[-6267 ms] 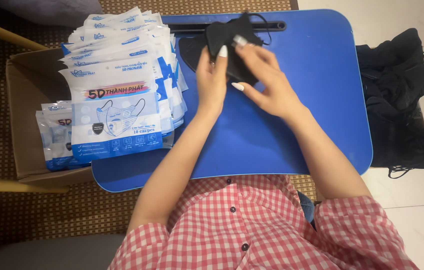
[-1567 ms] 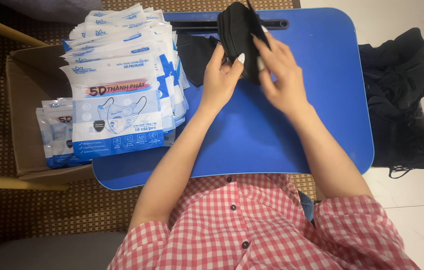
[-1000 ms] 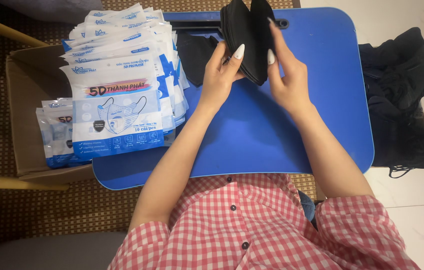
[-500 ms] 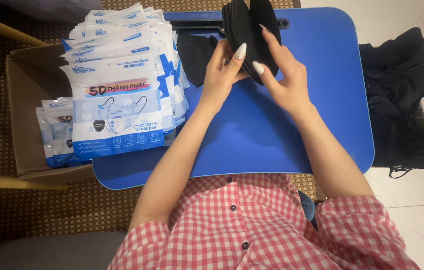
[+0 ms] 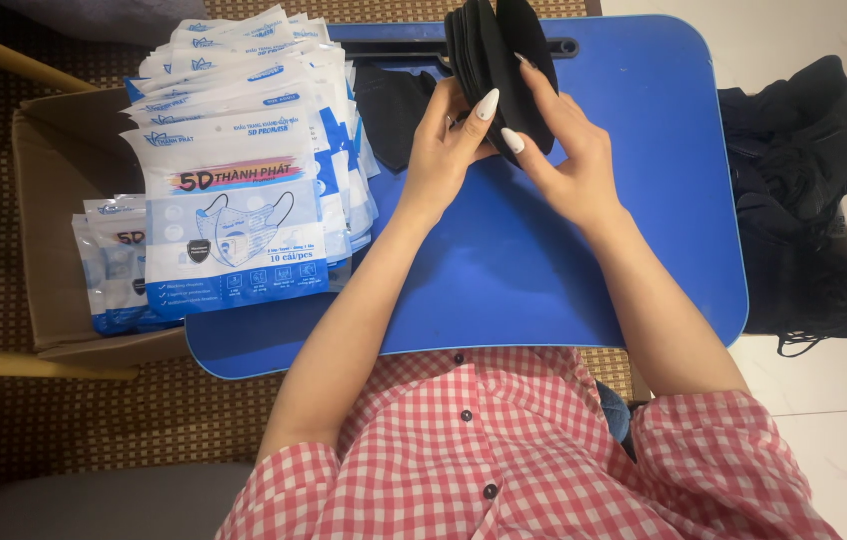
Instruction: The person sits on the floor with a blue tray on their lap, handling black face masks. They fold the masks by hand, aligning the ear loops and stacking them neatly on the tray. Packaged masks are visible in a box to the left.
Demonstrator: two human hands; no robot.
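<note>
Black face masks point(image 5: 497, 62), gathered into an upright stack, stand on edge at the far side of the blue tabletop point(image 5: 564, 270), held between both hands. On one side the left hand point(image 5: 449, 150) has its grip clenched on the stack, thumb and long pale-nailed fingers pinching its near edge. On the other side the right hand point(image 5: 569, 160) is likewise grasping the stack, with fingers laid along the outer mask and the thumb pressing near the lower edge. Just left of the stack a single black mask point(image 5: 394, 115) lies flat on the tabletop, partly under the left hand. Further left, a fanned pile of white and blue printed pouches point(image 5: 244, 190) overlaps the tabletop's edge and an open cardboard box point(image 5: 54, 200) that holds more pouches. Well apart on the right, a heap of loose black masks point(image 5: 804, 200) rests on the pale tiled floor point(image 5: 844, 440). A red and white checked shirt point(image 5: 514, 450) fills the bottom of the view.
</note>
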